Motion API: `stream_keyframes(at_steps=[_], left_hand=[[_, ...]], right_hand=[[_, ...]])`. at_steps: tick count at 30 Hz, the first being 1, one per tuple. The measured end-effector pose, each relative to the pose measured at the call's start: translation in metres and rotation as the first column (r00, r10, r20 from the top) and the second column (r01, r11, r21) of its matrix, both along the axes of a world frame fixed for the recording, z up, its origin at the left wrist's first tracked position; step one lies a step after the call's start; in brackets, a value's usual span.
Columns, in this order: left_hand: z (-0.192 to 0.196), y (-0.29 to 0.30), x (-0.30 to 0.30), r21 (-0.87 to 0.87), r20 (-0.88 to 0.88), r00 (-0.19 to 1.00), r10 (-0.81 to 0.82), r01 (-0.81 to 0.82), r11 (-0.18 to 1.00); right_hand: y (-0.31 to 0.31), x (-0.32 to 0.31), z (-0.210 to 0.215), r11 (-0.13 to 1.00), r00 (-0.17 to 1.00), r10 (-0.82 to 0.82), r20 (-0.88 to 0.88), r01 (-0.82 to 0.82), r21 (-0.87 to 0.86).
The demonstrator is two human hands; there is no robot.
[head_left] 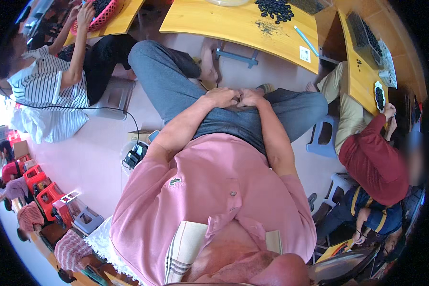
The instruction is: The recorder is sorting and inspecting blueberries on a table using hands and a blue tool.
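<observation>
Both my hands meet in my lap, over the grey trousers. My left hand [222, 97] is closed, its fingers curled toward the other hand. My right hand [250, 97] is closed too, its fingertips against those of the left. A small dark spot shows between the fingers; what they hold, if anything, is too small to make out. Ahead of my knees stands a yellow wooden table [200, 19]. On it lies a heap of small black oval pieces [274, 10], with dark crumbs [267, 27] beside it. A light blue stick-shaped tool [306, 41] rests near the table's right edge.
At left, a person in a striped shirt [47, 76] works over a pink basket [100, 16]. At right, a person in dark red [376, 157] reaches to a white dish [379, 97] of black pieces. Blue stools [323, 137] stand nearby. A black cable [105, 109] hangs at left.
</observation>
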State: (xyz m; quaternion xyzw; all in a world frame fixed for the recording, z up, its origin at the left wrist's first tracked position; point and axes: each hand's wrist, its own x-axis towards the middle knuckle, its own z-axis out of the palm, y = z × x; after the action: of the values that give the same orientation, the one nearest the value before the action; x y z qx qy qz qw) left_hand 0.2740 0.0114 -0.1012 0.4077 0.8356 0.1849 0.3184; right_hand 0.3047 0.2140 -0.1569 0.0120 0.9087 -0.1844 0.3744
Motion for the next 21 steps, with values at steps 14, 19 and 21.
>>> stream_keyframes(at_steps=[14, 19, 21], left_hand=[[-0.028, 0.003, -0.009, 0.113, 0.107, 0.990, -0.088, 0.076, 0.991], [-0.031, -0.003, -0.012, 0.073, 0.068, 0.998, -0.011, 0.006, 0.997], [-0.029, -0.002, -0.013, 0.085, 0.076, 0.997, -0.021, 0.015, 0.996]], right_hand=[[0.024, -0.003, -0.061, 0.892, 0.815, -0.430, -0.389, 0.451, -0.042], [0.037, 0.003, -0.050, 0.715, 0.636, 0.373, -0.676, 0.267, 0.646], [0.036, -0.007, -0.042, 0.914, 0.705, -0.247, -0.665, 0.398, 0.082]])
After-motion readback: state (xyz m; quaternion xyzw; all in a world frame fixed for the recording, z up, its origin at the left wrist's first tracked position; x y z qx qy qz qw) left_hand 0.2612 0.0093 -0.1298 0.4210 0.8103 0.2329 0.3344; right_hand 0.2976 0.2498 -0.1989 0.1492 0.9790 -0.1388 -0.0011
